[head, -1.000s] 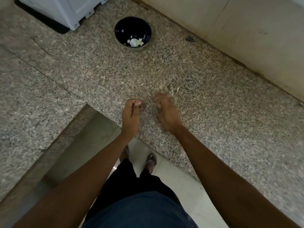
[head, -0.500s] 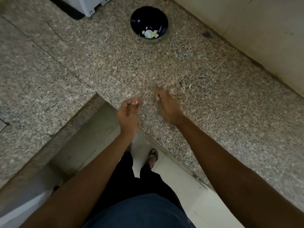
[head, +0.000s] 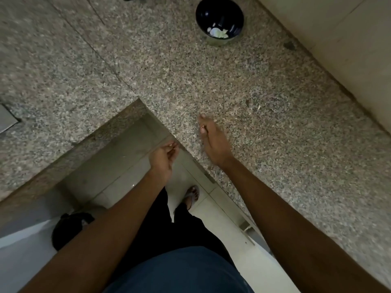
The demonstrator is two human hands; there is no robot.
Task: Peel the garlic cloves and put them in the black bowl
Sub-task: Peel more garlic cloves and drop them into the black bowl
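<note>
Head view: a speckled granite bench (head: 264,106) runs in an L, its inner corner just ahead of the person, with a seam crossing the slab at upper left. A pale wall (head: 349,49) rises along the bench's far right edge. Below the corner lies a pale tiled floor (head: 222,240), where a foot in a sandal (head: 192,196) shows beside dark trousers, and a dark rounded object (head: 69,229) sits on the floor at the left; what it is cannot be told. A grey metal edge (head: 6,120) is set into the bench at far left.

The black bowl (head: 220,15) stands on the bench at the far end, near the wall, well apart from both hands. Pale garlic cloves (head: 215,32) lie in its bottom.

The left hand (head: 163,159) hangs over the bench's inner corner, its fingers curled with the tips pinching something small and pale, too blurred to name. The right hand (head: 213,140) is above the bench just beside it, fingers loosely extended and motion-blurred, holding nothing visible. A few small flecks (head: 252,104) lie on the granite beyond it.
</note>
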